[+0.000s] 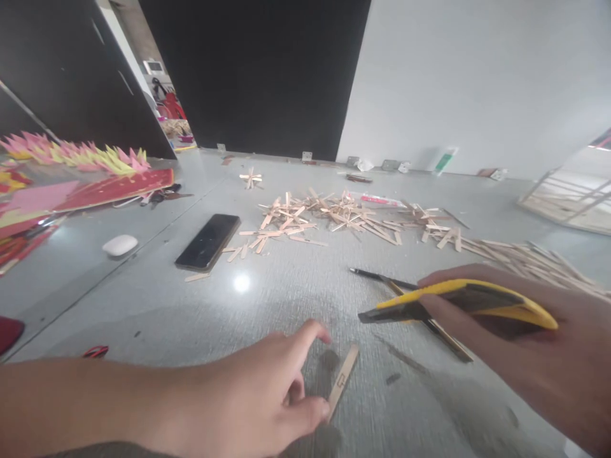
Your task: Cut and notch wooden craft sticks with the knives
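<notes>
My right hand (539, 318) is wrapped round a yellow and black utility knife (458, 300), its dark tip pointing left. I cannot make out a blade beyond that tip. At the lower middle lies a short flat wooden stick (344, 381) with a dark outlined mark on it. My left hand (281, 388) hovers beside this stick, index finger and thumb apart; the thumb tip is at the stick's lower end, and whether it touches I cannot tell. Partly under the knife lie a black pencil (377, 275) and a thin dark-edged strip (451, 340).
Cut wooden pieces (334, 213) lie scattered across the floor, with longer sticks (529, 257) at right. A phone (209, 242) and a white case (120, 245) are left of them. Coloured paper craft (114, 191) lies far left, a stick frame (568, 197) far right. Panels stand behind.
</notes>
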Available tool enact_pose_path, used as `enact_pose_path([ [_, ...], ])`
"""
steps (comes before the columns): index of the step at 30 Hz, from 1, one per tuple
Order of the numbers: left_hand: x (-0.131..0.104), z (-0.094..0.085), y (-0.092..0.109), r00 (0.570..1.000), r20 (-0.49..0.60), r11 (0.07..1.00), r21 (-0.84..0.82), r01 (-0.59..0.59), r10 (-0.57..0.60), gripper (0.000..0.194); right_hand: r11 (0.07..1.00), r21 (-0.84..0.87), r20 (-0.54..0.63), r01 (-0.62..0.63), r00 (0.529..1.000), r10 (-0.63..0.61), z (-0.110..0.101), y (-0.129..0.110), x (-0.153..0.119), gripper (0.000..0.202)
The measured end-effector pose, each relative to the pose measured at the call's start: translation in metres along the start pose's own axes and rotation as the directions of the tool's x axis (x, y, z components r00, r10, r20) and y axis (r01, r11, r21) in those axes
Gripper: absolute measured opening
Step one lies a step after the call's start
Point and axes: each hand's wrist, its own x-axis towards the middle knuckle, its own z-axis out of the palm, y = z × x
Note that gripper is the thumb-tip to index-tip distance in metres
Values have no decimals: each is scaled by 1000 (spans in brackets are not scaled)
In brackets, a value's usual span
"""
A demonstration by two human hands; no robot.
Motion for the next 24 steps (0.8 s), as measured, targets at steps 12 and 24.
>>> enact_pose_path([
  [12,46,-7,-23,811,37,703,476,-528,584,52,996,91,55,16,998,-21,34,27,-5,29],
  [24,53,-11,-24,868,16,812,345,-471,496,57,936,172,293,307,891,-346,30,15,-32,18],
])
